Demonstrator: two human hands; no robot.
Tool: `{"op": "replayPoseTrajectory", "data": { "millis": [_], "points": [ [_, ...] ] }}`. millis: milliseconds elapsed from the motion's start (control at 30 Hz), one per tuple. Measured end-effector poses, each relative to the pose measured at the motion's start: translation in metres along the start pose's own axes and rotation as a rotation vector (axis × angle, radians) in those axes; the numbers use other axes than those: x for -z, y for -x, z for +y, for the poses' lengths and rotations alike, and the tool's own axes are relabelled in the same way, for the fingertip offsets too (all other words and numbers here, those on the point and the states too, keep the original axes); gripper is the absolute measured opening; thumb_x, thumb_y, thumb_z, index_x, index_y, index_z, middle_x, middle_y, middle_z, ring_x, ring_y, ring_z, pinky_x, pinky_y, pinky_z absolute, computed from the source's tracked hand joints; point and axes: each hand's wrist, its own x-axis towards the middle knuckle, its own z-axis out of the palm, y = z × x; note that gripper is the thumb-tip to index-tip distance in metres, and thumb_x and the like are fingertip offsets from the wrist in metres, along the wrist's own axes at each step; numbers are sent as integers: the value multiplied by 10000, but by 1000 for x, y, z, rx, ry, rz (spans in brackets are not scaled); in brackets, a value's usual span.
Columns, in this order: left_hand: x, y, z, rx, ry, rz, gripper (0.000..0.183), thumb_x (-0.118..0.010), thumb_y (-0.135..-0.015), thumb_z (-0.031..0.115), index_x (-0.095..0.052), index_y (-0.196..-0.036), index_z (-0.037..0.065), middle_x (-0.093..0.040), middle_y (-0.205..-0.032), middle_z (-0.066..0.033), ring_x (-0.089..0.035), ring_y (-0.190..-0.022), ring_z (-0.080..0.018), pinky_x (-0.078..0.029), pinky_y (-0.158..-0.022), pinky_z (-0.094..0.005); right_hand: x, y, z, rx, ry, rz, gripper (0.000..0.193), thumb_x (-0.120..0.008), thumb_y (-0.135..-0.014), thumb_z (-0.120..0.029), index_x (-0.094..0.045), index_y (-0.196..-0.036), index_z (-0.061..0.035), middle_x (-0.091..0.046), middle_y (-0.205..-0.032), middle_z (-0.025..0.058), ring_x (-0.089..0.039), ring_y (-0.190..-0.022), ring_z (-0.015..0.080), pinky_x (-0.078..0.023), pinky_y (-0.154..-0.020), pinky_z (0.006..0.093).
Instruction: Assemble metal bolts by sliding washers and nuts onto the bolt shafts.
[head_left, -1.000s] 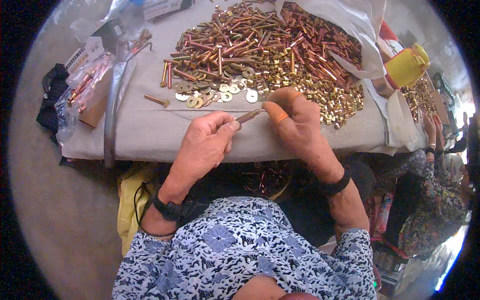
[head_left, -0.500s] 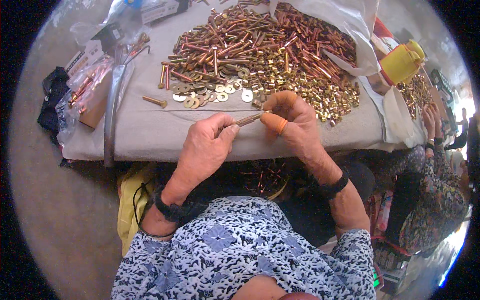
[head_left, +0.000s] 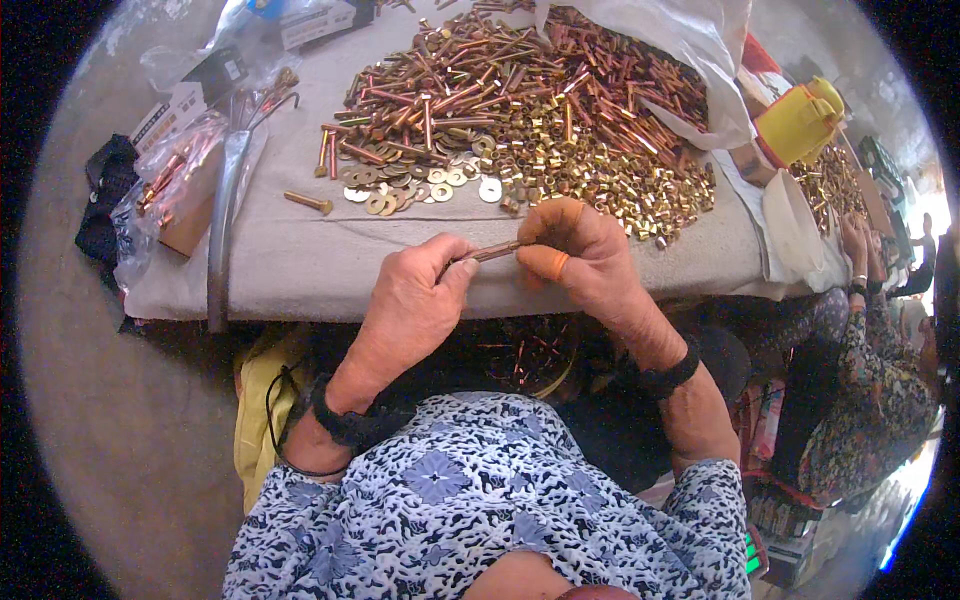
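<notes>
My left hand [head_left: 412, 295] pinches one end of a brass-coloured bolt [head_left: 494, 251] between thumb and fingers, just above the table's front edge. At the bolt's other end, my right hand [head_left: 590, 260] is closed, its thumb and forefinger in orange finger covers. Whether a small nut sits between those fingertips is hidden. Behind my hands lie a heap of small brass-coloured nuts [head_left: 640, 195], a pile of flat washers [head_left: 405, 185] and a large heap of long bolts [head_left: 470, 70]. A single bolt [head_left: 308, 202] lies apart to the left.
Reddish metal tubes [head_left: 640, 90] are heaped at the back right beside white plastic sheeting [head_left: 690, 30]. A curved grey metal bar [head_left: 222, 230] crosses the table's left side near bagged bolts [head_left: 185, 160]. At the right stand a yellow container [head_left: 800, 122] and another person's hands [head_left: 862, 240].
My right hand has shifted slightly down and left, its fingers curling further round the bolt's end. The left hand keeps its pinch, and the bolt lies a little lower.
</notes>
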Motion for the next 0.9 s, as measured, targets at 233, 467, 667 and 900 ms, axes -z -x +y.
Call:
{"op": "replayPoseTrajectory", "data": {
  "millis": [233, 467, 667, 900],
  "points": [
    [1, 0, 2, 75, 68, -27, 143, -536, -838, 124, -582, -862, -9, -529, -548, -74, -527, -493, -125, -404, -465, -285, 0, 4, 0, 93, 132, 45, 106, -586, -786, -22, -570, -890, -31, -582, -705, 34, -578, -641, 99, -476, -559, 255],
    [11, 0, 13, 306, 311, -215, 147, -515, -866, 155, -584, -870, 24, -502, -535, 6, -416, -390, -47, -326, -341, -206, 0, 7, -3, 133, 95, 22, 154, -570, -787, 0, -574, -935, -42, -604, -721, 40, -591, -649, 109, -483, -566, 261],
    [6, -1, 5, 194, 170, -149, 165, -523, -856, 150, -586, -845, -2, -524, -549, -15, -491, -468, -80, -389, -432, -239, 1, 7, 0, 163, 289, 76, 158, -619, -791, -70, -588, -944, -41, -620, -719, 74, -610, -649, 151, -484, -577, 279],
    [1, 1, -2, 61, 68, -64, 149, -516, -862, 150, -581, -858, 17, -507, -557, 8, -455, -456, -68, -359, -411, -233, 3, 9, -6, 237, 610, 60, 186, -624, -803, -125, -590, -945, -9, -618, -747, 107, -609, -678, 206, -475, -631, 286]
  ]
}}
